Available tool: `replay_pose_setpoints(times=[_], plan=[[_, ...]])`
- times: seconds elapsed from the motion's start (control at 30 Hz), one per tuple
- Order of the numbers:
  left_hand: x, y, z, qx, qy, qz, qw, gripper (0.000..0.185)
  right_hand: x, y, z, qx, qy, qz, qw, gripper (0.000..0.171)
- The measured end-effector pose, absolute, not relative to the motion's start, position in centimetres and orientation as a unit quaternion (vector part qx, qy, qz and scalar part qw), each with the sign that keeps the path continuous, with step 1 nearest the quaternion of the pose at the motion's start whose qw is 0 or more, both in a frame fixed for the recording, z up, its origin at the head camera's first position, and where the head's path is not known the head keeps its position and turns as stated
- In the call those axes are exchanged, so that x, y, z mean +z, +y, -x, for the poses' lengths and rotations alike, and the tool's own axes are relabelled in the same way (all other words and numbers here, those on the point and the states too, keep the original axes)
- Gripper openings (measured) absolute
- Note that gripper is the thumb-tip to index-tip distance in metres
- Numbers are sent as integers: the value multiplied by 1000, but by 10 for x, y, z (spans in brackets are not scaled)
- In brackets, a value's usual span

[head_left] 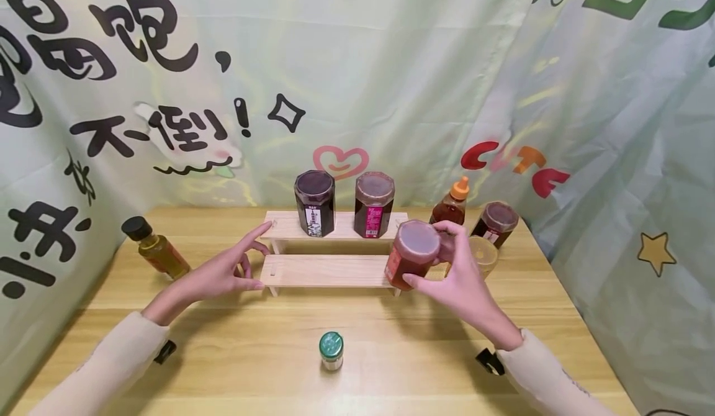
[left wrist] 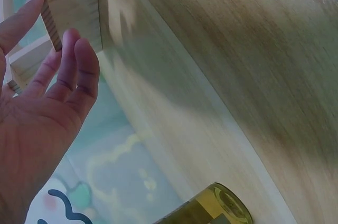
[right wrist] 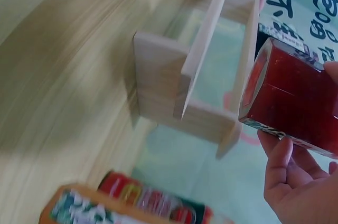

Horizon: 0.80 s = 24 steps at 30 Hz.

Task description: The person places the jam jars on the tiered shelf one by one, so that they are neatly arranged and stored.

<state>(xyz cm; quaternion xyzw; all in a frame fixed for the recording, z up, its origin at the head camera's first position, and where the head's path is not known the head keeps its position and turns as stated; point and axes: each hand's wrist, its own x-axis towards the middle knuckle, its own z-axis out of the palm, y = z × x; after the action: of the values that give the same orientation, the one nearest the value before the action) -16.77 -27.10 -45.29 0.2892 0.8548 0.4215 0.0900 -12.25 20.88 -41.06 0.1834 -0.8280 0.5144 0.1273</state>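
Note:
A two-tier wooden rack (head_left: 329,270) stands on the table. My left hand (head_left: 226,273) is at its left end, the index fingertip at the upper shelf and the thumb near the lower one; the left wrist view shows the fingers (left wrist: 67,71) against the rack's end. My right hand (head_left: 463,282) grips an eight-sided jar (head_left: 412,251) of red contents, tilted, over the right end of the lower shelf. In the right wrist view the jar (right wrist: 296,94) is raised beside the rack, its base showing. Two dark jars, one purple-labelled (head_left: 374,208), the other white-labelled (head_left: 314,208), stand on the upper shelf.
Behind my right hand stand a squeeze bottle (head_left: 449,208) with an orange cap, a dark jar (head_left: 497,223) and a yellowish jar (head_left: 485,253). An oil bottle (head_left: 162,254) with a black cap is at the left. A green-lidded shaker (head_left: 332,351) stands in front.

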Motion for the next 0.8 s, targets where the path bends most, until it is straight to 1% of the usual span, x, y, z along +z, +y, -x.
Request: replay_pose_setpoints(times=[0.3,0.63,0.8], plan=[[-454,-271,169,426,856,-275,101,124,-421,168,134,536,-815,-206,78,96],[-450,-269,167,439,849,-278,100,121,-436,116,143,553,-794,-249,47,96],[-452,-271,168,432,854,-273,99,122,-443,93,148,557,-788,-257,45,97]])
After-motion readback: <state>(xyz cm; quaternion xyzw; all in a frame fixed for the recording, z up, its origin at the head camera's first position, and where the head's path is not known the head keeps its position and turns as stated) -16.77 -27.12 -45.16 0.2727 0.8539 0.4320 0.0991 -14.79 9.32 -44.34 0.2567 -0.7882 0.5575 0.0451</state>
